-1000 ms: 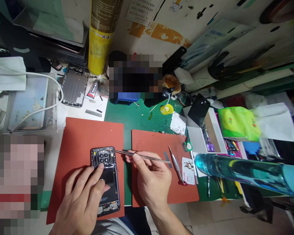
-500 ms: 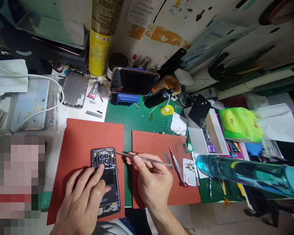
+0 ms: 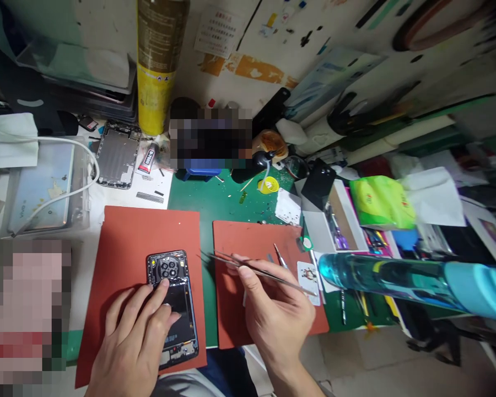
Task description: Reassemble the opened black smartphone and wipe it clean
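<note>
On the left brown mat (image 3: 169, 226) lies a smartphone (image 3: 184, 317) with its back cover off, its round camera module and black battery area showing. My left hand (image 3: 138, 325) rests across the phone's left side with fingers spread, one fingertip just below the cameras and the thumb over the battery area. My right hand (image 3: 273, 314) pinches long metal tweezers (image 3: 281, 278) above the right brown mat (image 3: 231, 325). The tweezers' tips are apart, pointing left, to the right of the phone and clear of it; I see nothing between them.
A pen-like screwdriver (image 3: 279, 255) and a picture card (image 3: 308, 278) lie beyond my right hand. A blue bottle (image 3: 397, 281) juts in from the right. Farther back are a glue tube (image 3: 147, 159), a yellow cap (image 3: 268, 185) and an open white box (image 3: 347, 220).
My right hand has drawn the tweezers away rightward from the phone's upper right edge, and their tips now show spread. My left hand stays on the phone. The view has shifted slightly.
</note>
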The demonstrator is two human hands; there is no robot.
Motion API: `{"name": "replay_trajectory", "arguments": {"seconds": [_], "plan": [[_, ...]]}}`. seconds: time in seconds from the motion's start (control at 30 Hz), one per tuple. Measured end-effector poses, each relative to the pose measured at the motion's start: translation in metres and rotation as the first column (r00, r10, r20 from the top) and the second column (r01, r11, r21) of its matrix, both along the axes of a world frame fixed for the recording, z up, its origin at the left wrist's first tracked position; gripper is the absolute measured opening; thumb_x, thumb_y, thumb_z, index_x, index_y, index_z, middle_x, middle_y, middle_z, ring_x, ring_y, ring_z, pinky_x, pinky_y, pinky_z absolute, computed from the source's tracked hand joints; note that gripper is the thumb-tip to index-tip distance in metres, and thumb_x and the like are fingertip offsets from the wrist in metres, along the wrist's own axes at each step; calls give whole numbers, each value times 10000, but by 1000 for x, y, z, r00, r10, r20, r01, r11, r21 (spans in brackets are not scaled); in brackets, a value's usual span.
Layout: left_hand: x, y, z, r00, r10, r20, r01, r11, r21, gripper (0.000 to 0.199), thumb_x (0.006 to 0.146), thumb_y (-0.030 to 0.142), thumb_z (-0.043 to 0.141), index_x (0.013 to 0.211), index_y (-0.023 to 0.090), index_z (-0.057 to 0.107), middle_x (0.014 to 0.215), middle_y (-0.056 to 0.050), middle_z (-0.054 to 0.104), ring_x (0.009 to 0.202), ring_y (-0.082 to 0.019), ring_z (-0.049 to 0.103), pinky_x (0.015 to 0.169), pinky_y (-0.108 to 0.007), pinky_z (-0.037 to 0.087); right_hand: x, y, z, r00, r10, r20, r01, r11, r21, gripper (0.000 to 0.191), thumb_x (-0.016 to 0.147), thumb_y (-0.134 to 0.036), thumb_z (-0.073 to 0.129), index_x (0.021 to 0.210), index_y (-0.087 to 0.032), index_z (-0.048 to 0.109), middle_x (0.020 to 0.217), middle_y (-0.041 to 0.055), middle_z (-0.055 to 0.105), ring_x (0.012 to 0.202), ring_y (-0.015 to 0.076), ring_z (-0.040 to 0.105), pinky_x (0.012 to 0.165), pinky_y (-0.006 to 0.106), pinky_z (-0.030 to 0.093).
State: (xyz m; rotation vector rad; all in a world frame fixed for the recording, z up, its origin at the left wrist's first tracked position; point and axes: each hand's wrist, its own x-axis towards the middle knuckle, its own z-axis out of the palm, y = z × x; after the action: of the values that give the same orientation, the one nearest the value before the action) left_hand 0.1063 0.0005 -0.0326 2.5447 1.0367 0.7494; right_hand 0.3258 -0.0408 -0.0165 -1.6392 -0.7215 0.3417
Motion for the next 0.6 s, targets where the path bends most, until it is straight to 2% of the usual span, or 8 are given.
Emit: {"name": "replay_trajectory", "arguments": {"seconds": [0.07,0.13,0.2,0.27,0.37,0.47,0.53,0.6], "plan": [[0,2,-2,1000,-6,-3,7,999,41,107,1058,136,612,1142,177,663,1317,-124,781,1186,-324,663,1062,-530,429,21,-9,2,941,61,334,-63,998,-7,246,893,-121,832,1086,-274,845,1061,56,869,946,283,854,894,439,727],[-1,4,-5,1000,-4,-12,5,996,85,131,1048,141,636,1171,176,659,1305,-125,785,1160,-323,671,1052,-528,435,47,-18,1,782,220,583,-204,974,-94,330,915,-84,775,1151,-304,842,1154,55,854,1037,302,840,932,474,722],[-3,6,-10,1000,5,-22,-3,994,112,146,1045,159,647,1190,180,655,1299,-128,786,1148,-325,675,1040,-528,441,72,-28,0,635,382,672,-303,923,-238,300,970,-104,692,1150,-292,844,1247,69,821,1142,314,809,963,495,714],[-5,10,-14,1000,-9,-29,12,992,124,126,1051,186,639,1177,185,653,1307,-139,781,1153,-332,674,1016,-524,448,92,-35,-2,549,489,678,-337,872,-356,293,1023,-131,610,1139,-268,842,1289,83,802,1226,310,772,1017,512,691],[-5,16,-18,999,-43,-8,44,986,158,88,1037,183,652,1124,191,652,1302,-150,782,1155,-335,679,993,-511,459,109,-41,-5,500,570,652,-355,822,-446,321,1065,-145,538,1146,-251,830,1273,101,814,1256,298,758,1067,526,660],[-3,20,-18,999,-42,30,35,977,209,89,1009,144,683,1065,200,642,1245,-143,804,1090,-319,702,986,-495,461,113,-44,0,501,575,647,-351,818,-455,309,1076,-157,535,1148,-254,820,1260,108,822,1247,295,762,1091,547,637],[-2,21,-17,999,-26,34,18,971,238,71,1018,164,676,1060,205,635,1221,-137,813,1067,-318,707,987,-495,459,105,-49,15,493,529,691,-326,849,-417,312,1072,-141,523,1159,-245,805,1243,115,827,1244,293,761,1085,558,636],[-2,21,-15,1000,-20,8,18,970,242,48,1054,226,630,1095,203,630,1240,-142,804,1091,-332,699,994,-508,457,86,-60,38,471,455,756,-336,885,-323,329,1063,-108,477,1171,-207,771,1171,136,837,1190,287,779,1023,531,668]]}}
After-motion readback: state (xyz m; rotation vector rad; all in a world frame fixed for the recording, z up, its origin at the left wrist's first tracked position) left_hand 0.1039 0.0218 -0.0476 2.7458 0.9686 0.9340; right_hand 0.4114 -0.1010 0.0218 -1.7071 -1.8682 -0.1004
